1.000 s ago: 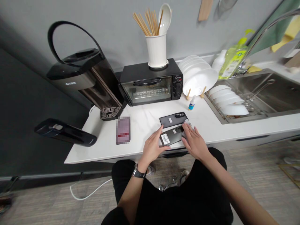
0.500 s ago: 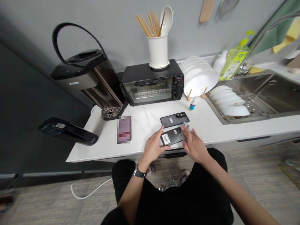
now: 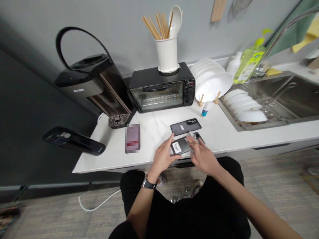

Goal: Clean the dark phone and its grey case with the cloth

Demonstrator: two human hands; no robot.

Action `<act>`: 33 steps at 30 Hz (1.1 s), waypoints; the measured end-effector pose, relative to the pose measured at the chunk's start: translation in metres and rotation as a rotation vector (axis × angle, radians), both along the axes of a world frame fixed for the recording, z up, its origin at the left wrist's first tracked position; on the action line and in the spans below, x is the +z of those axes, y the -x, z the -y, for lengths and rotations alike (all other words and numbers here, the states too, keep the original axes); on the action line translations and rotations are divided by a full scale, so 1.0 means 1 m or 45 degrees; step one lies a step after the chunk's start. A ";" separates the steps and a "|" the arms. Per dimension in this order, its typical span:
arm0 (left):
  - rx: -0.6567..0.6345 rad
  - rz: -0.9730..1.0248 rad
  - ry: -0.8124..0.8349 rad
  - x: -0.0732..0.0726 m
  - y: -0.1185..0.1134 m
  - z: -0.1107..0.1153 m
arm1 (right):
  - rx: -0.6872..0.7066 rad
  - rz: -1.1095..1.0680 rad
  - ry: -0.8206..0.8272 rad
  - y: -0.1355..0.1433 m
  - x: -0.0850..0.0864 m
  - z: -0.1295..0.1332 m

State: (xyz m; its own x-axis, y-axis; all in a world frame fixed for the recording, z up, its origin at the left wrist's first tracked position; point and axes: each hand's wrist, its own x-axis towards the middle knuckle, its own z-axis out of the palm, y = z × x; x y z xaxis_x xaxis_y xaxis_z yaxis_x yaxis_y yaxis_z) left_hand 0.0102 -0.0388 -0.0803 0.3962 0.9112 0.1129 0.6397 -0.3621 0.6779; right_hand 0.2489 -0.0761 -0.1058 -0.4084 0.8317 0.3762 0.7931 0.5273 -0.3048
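Observation:
A dark phone (image 3: 183,145) with a white label lies back up at the counter's front edge. My left hand (image 3: 162,155) grips its left end, thumb along the near side and fingers at the far side. My right hand (image 3: 203,158) is closed on a crumpled grey cloth (image 3: 191,134), pressed against the phone's back near the camera end. Part of the cloth and of the phone is hidden under my fingers. Just beyond lies a dark phone case (image 3: 183,127) with camera cutouts and a small label. A small white and blue bottle (image 3: 205,110) stands farther back.
To the left are a pixelated purplish item (image 3: 132,138), a black thermos (image 3: 74,141) and a tall black water dispenser (image 3: 99,86). Behind stand a toaster oven (image 3: 161,93) and racked plates (image 3: 214,84). A sink (image 3: 294,99) holding bowls (image 3: 245,106) is at right.
My right hand has slid left along the phone with the cloth, uncovering the phone's camera end. My left hand keeps its grip. The view has shifted slightly.

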 end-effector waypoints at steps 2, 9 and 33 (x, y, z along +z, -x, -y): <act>0.003 -0.003 0.004 0.001 -0.001 -0.001 | -0.147 0.030 -0.024 -0.027 -0.003 -0.012; -0.013 0.005 -0.024 -0.002 -0.001 -0.002 | -0.234 -0.028 -0.048 0.026 -0.002 -0.027; -0.087 0.001 -0.078 -0.004 0.002 -0.002 | 0.248 -0.014 0.064 0.049 0.007 0.010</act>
